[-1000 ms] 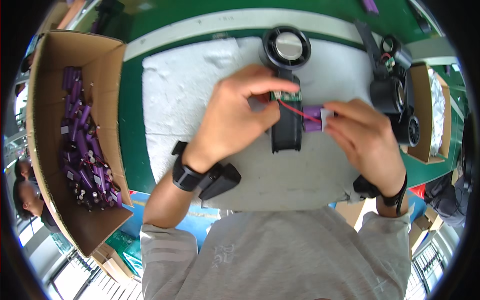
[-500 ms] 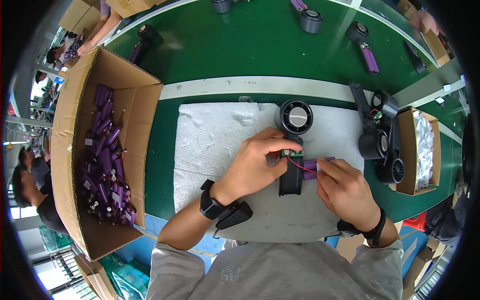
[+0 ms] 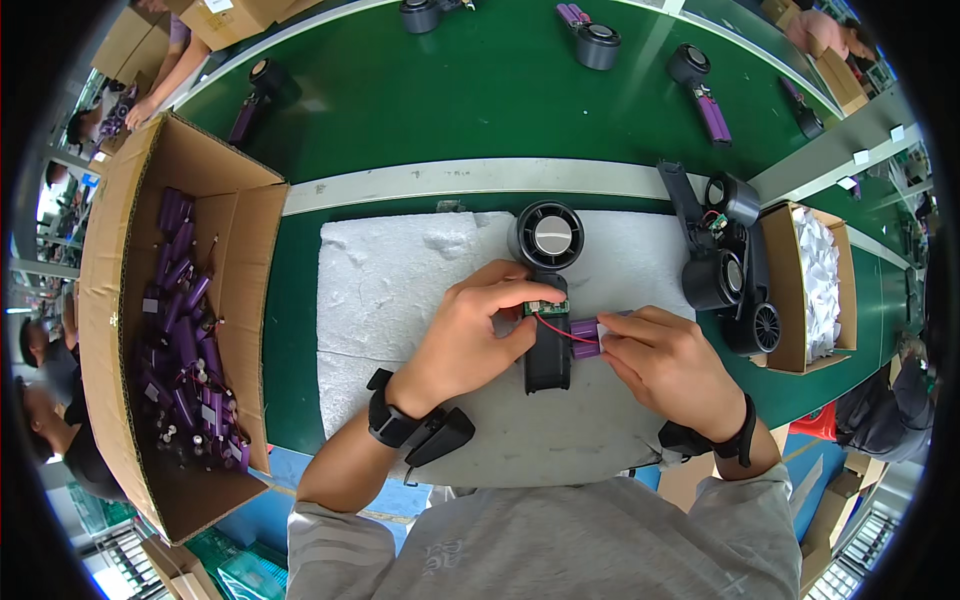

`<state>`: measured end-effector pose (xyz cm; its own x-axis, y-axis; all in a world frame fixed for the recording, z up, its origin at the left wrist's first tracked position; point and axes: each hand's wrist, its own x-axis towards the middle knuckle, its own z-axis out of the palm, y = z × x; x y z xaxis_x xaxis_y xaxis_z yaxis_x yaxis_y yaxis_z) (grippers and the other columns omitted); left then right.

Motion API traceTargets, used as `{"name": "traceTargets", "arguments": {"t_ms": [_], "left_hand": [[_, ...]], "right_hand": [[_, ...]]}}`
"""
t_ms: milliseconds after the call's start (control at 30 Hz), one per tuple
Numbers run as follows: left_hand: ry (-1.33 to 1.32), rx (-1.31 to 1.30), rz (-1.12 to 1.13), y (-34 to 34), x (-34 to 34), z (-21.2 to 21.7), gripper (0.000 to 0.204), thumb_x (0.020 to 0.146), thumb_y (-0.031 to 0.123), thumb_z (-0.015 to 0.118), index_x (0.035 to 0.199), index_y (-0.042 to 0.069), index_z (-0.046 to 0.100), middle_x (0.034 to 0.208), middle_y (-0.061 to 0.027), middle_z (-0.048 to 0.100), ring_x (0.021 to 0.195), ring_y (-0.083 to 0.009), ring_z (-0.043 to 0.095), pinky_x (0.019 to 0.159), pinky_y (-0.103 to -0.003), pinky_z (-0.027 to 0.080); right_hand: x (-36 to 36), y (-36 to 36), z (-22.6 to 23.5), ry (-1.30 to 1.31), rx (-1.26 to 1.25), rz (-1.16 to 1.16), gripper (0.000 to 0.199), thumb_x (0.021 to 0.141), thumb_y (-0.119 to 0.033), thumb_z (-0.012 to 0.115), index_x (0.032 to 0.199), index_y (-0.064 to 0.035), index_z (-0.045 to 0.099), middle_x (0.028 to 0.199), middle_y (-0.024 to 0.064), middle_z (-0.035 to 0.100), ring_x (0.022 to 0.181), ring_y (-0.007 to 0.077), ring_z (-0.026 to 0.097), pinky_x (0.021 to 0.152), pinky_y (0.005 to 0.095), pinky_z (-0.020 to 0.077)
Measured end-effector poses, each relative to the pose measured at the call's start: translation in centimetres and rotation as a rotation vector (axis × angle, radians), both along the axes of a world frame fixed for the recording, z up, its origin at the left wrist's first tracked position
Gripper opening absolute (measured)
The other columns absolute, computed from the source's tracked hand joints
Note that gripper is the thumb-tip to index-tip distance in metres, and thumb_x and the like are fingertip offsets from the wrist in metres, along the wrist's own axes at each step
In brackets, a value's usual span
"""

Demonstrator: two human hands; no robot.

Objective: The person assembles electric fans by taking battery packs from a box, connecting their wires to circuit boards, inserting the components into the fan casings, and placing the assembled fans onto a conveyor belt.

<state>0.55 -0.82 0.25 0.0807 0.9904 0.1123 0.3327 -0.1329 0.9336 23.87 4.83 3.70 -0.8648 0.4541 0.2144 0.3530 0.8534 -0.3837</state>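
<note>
A black handheld fan (image 3: 548,345) lies with its round head away from me on the white foam sheet. My left hand (image 3: 470,325) is closed on its handle, thumb and index finger pinching around the small green circuit board (image 3: 547,308). A red wire (image 3: 562,328) runs from that board towards a purple battery pack (image 3: 584,337) just right of the handle. My right hand (image 3: 665,370) is closed on the pack's right end, its fingertips at a small white patch there. The fingers hide part of the pack.
To the left stands a tall cardboard box (image 3: 228,330) holding many purple battery packs (image 3: 185,335). Several black fan bodies (image 3: 715,280) lie at the right, beside a carton of silvery-white packets (image 3: 817,290). Beyond the pale rail (image 3: 450,178), more fans with purple packs rest on the green surface.
The whole scene has shifted left in the picture. My right fingers have shifted slightly on the battery pack, and more of the white patch shows. My left hand keeps its grip.
</note>
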Motion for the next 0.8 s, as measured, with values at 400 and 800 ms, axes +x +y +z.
{"name": "traceTargets", "arguments": {"t_ms": [400, 800], "left_hand": [[0.041, 0.068, 0.02, -0.2, 0.0, -0.3, 0.038, 0.074, -0.008, 0.061, 0.106, 0.01, 0.071, 0.103, -0.0124, 0.062, 0.087, -0.0224, 0.063, 0.075, -0.03, 0.052], [-0.001, -0.034, -0.015, -0.2, -0.2, 0.3, 0.039, 0.075, -0.009, 0.059, 0.107, 0.009, 0.071, 0.103, -0.0103, 0.06, 0.088, -0.0194, 0.062, 0.076, -0.028, 0.051]], "right_hand": [[-0.2, 0.0, 0.5, -0.024, -0.011, -0.002, 0.017, 0.068, -0.004, 0.077, 0.08, 0.0013, 0.067, 0.101, 0.0131, 0.069, 0.077, 0.0257, 0.065, 0.067, 0.0329, 0.0555], [0.1, -0.5, -0.2, -0.018, 0.039, -0.023, 0.016, 0.068, -0.001, 0.075, 0.079, 0.0021, 0.064, 0.103, 0.0147, 0.068, 0.078, 0.0269, 0.065, 0.067, 0.0344, 0.0559]]}}
